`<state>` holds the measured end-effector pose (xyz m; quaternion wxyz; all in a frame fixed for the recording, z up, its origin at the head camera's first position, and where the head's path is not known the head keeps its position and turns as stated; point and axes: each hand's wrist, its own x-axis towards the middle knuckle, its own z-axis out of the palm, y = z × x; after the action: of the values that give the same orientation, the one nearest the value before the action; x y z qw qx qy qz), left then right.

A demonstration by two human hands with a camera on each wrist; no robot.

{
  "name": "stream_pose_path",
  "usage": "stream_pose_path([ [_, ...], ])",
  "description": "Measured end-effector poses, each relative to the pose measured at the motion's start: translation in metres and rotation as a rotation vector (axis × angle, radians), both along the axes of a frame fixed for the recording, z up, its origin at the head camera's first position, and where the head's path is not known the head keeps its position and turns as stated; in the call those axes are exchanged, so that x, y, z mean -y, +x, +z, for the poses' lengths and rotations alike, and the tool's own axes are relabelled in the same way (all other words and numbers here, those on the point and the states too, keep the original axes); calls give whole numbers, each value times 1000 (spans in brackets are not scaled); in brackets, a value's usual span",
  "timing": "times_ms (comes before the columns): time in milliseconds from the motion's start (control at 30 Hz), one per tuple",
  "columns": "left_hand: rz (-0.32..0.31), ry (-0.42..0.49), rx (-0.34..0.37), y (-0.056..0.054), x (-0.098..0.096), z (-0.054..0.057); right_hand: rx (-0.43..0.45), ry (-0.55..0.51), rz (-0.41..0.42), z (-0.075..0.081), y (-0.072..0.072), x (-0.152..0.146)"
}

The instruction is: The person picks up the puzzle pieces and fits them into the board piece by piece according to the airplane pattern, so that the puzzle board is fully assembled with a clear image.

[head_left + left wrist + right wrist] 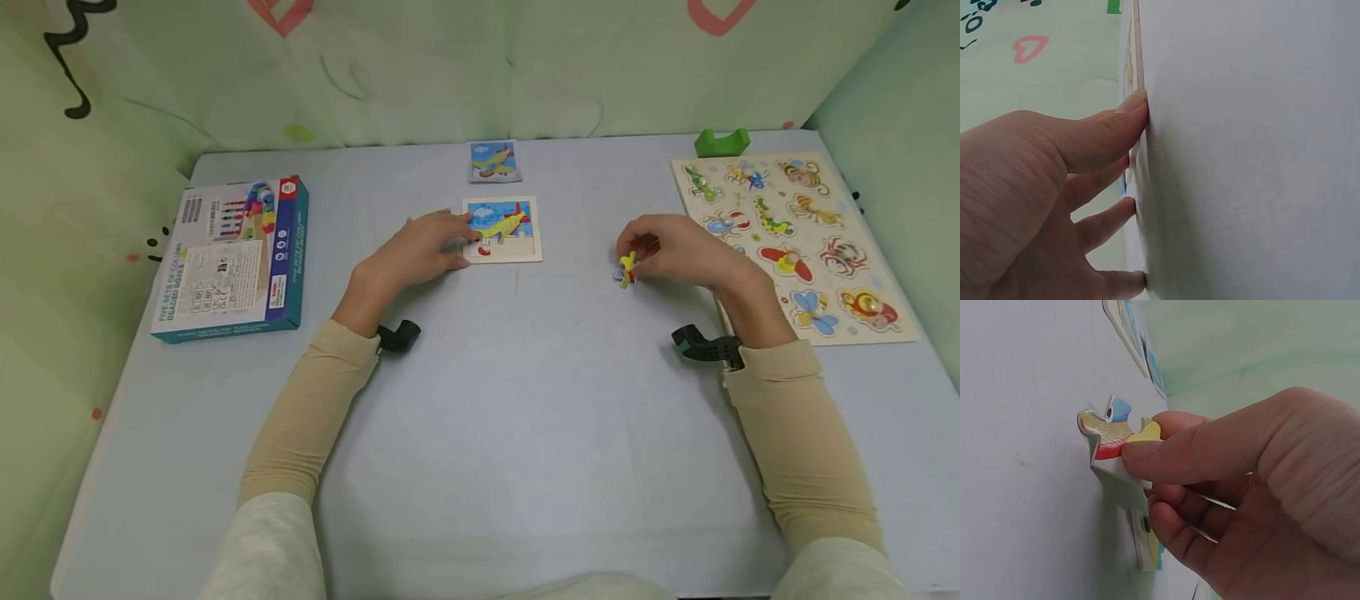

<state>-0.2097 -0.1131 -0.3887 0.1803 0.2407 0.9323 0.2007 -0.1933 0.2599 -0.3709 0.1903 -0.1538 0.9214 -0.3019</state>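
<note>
A small wooden jigsaw board with a yellow airplane picture lies at the table's middle back; its lower part shows bare wood. My left hand rests at the board's left side, thumb on its edge and the other fingers spread. To the right, my right hand pinches a jigsaw piece between thumb and fingers. Yellow and red show on that piece, with a pale wooden edge. It is tilted, close over the tabletop. A bit of blue with a dark spot shows just behind it in the right wrist view.
Behind the board lies a picture card of the same airplane. A bead-set box sits at the left. At the right is a large insect peg puzzle, with a green block at its far edge. Fabric walls border the table.
</note>
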Motion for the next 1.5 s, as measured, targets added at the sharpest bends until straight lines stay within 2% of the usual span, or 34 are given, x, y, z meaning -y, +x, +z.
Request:
stream_pose_path([
  [200, -8, 1, -3, 0, -1, 1, 30, -87, -22, 3, -1, 3],
  [567, -6, 3, -8, -2, -1, -2, -69, -200, -27, -11, -12, 33],
  [933, -15, 8, -11, -4, 0, -3, -106, -234, -54, -20, -21, 72],
  [1200, 0, 1, -5, -3, 2, -2, -95, -253, -30, -24, -30, 105],
  [1500, -18, 21, -12, -5, 1, -4, -112, -273, -49, -27, -34, 127],
])
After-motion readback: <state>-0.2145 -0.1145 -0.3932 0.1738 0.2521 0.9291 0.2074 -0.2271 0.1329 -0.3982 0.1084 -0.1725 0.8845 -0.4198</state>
